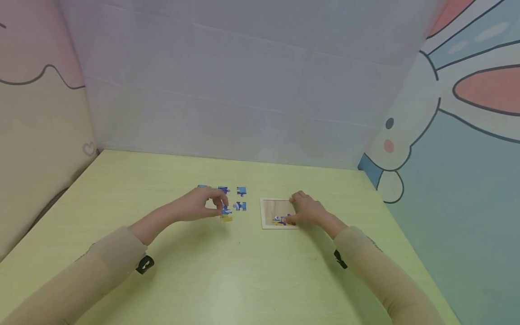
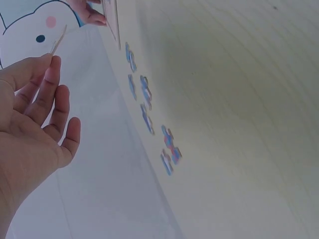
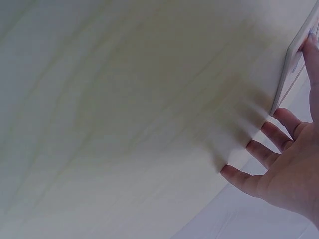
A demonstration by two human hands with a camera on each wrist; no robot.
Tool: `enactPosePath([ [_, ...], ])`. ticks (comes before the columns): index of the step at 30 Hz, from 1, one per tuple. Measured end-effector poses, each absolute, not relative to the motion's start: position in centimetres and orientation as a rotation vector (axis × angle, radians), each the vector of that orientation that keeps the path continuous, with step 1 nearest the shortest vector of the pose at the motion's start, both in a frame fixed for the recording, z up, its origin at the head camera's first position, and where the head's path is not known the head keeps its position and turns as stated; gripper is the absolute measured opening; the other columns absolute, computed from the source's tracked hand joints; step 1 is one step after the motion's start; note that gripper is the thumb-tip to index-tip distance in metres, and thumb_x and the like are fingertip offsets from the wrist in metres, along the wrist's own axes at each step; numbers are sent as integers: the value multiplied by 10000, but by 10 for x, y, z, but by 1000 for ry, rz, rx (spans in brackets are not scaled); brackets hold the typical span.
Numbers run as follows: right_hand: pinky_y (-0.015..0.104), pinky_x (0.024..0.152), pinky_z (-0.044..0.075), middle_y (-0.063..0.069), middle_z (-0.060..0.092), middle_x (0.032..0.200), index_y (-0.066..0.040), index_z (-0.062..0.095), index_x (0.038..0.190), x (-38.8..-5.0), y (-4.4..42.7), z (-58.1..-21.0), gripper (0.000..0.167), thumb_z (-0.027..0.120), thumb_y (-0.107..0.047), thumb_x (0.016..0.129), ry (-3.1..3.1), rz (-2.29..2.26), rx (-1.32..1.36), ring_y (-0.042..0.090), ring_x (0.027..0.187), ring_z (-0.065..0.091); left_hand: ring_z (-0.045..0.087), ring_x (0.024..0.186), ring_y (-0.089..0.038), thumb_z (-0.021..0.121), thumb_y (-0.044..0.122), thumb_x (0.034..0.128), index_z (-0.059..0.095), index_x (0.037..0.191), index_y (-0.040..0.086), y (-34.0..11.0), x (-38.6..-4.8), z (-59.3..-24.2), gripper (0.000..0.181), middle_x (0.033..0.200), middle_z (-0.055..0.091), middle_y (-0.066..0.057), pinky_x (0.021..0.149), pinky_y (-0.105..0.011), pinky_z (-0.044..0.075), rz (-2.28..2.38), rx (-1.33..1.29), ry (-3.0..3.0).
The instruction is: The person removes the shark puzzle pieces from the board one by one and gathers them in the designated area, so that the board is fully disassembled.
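Note:
A blue, white and yellow jigsaw puzzle piece [image 1: 226, 211] is pinched between the thumb and fingers of my left hand [image 1: 203, 204], raised above the table. In the left wrist view that puzzle piece [image 2: 59, 40] shows edge-on and thin. My right hand [image 1: 310, 211] lies over the right side of a shallow wooden puzzle tray [image 1: 263, 214]. Its thumb touches the fitted puzzle pieces [image 1: 280, 220] along the tray's near side, partly covered by the hand. In the right wrist view, the other fingers [image 3: 262, 154] are spread, with tips at the tray's edge and on the table.
Several loose blue puzzle pieces [image 1: 241, 191] lie left of the tray, some behind my left hand. The pale yellow-green table [image 1: 243, 275] reaches back to a whitish cloth [image 1: 227, 90]. A panel with a cartoon rabbit [image 1: 406, 135] stands on the right.

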State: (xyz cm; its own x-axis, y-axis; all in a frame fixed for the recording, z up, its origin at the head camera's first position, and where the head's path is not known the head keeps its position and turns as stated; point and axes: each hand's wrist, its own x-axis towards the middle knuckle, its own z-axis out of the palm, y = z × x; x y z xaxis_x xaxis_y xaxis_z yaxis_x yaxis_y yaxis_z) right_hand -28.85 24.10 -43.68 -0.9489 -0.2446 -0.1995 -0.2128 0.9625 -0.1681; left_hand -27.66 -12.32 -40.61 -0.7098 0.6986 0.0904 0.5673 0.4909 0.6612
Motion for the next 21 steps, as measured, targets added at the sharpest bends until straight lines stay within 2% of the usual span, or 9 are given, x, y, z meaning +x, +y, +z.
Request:
enactPosePath([
  [11,560,848,445,112,456,1338,-71,495,1301,-288,239,-437,783,706,-580,745,2891,-216,-350,313,1186,480,565,894,-92,668,125,854,618,1012,229,-175,-284,-432,196,880,613,133,870,-459,428,1063,1005,2598],
  [18,555,839,449,113,459,1324,-70,493,1301,-289,239,-438,775,709,-570,749,2885,-221,-347,316,1176,483,575,889,-93,675,130,860,645,1060,128,-190,-294,-447,203,908,640,114,840,-407,406,1085,959,2572],
  [21,559,833,452,124,455,1331,-61,490,1304,-289,238,-437,779,706,-567,753,2883,-219,-351,323,1178,481,567,882,-100,678,155,865,646,1057,129,-194,-300,-454,196,907,636,97,843,-404,408,1079,949,2555],
])
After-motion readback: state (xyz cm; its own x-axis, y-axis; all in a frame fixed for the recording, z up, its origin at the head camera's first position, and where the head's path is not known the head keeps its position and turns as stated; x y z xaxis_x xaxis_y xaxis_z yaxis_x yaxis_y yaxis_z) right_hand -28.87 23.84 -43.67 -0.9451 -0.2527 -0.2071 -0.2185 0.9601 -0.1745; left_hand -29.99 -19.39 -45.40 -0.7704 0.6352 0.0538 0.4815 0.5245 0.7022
